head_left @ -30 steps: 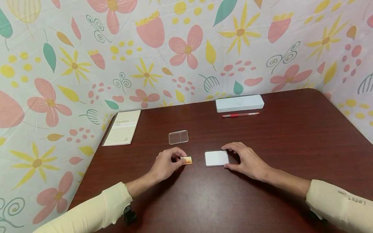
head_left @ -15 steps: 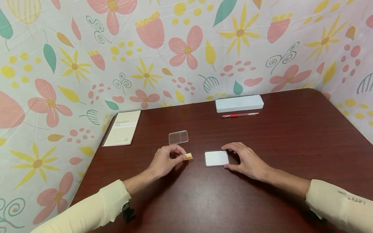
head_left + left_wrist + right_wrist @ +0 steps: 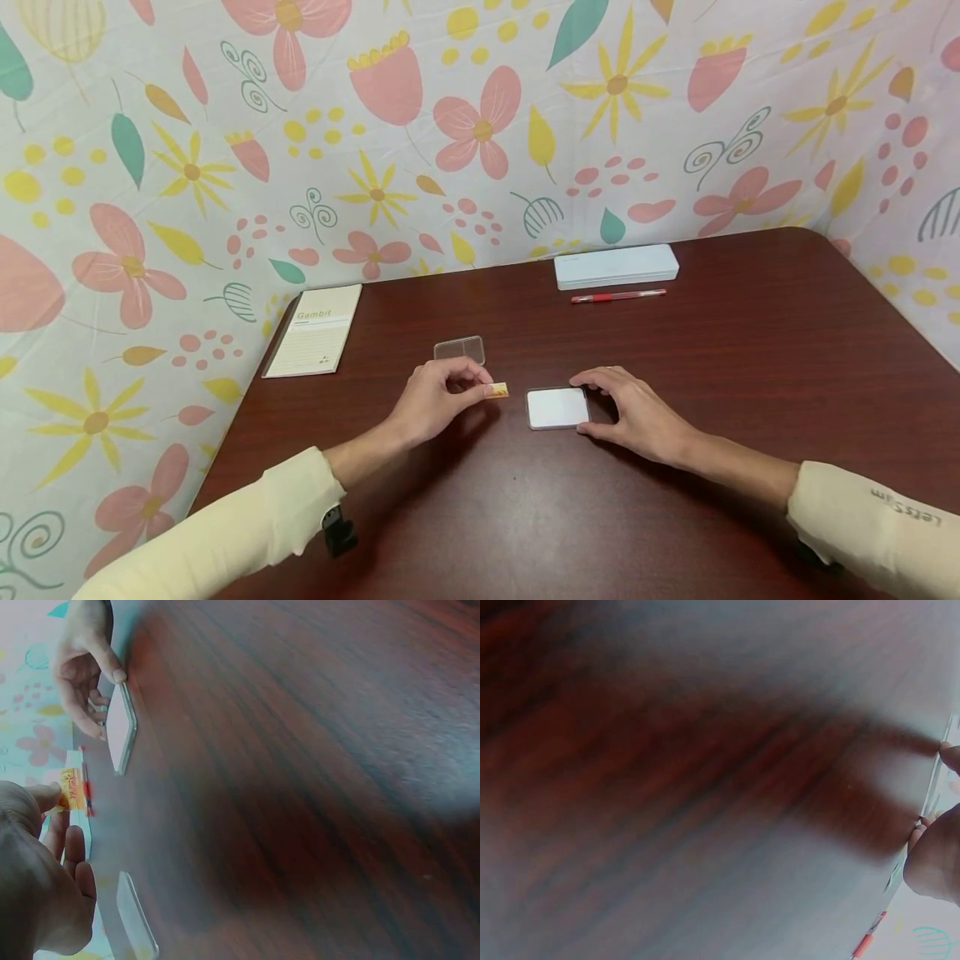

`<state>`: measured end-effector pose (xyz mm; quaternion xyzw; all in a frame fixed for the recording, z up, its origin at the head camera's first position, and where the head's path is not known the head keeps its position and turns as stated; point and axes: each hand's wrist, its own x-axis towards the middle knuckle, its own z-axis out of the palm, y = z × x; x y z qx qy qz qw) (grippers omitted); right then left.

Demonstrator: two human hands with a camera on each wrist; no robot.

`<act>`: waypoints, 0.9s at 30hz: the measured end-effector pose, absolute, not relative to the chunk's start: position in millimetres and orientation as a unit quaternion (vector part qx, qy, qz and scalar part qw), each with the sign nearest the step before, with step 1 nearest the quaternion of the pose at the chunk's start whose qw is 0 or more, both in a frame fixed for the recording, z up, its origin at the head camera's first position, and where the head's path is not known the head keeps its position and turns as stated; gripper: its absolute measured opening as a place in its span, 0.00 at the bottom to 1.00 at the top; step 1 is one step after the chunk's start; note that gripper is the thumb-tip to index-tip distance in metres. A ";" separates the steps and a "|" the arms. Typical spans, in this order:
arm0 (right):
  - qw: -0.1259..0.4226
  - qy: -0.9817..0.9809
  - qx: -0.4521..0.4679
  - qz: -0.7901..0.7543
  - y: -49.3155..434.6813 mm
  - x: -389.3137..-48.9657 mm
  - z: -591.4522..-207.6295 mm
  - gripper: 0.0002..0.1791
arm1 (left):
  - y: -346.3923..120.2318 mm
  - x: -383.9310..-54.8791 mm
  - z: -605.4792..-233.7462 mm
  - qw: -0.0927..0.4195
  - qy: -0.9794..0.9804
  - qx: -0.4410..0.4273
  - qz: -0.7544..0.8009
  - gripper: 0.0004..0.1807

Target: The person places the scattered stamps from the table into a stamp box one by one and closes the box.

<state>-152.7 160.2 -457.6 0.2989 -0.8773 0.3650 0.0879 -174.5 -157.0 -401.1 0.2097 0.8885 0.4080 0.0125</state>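
My left hand pinches a small yellow-and-orange printed piece, like a stamp or little card, between thumb and finger, above the table. Red markings show on this piece in the left wrist view. To its right lies a flat clear case with a white sheet in it. My right hand holds the case by its right end, thumb at the near edge and a finger at the far edge. Behind my left hand is a clear lid-like plate, its front part hidden by that hand.
A notepad marked "Gambit" lies at the table's back left. Farther back right are a pale blue pencil case and a red pen. A flower-patterned cloth hangs behind the brown table.
My left hand has lifted the small printed piece and moved it away from me and slightly right, now overlapping the clear plate. The right hand and case have stayed put.
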 end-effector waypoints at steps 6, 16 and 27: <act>0.081 -0.879 0.295 0.366 160.5 -151.9 -457.5 0.31 | -142.4 -178.0 -397.3 0.019 0.878 0.236 0.416 0.04; 0.072 -0.882 0.292 0.364 159.6 -153.4 -458.1 0.32 | -116.5 -179.1 -401.8 0.049 0.874 0.259 0.409 0.03; 0.064 -0.883 0.287 0.365 161.1 -153.4 -457.5 0.31 | -96.1 -179.5 -414.1 0.061 0.882 0.253 0.393 0.03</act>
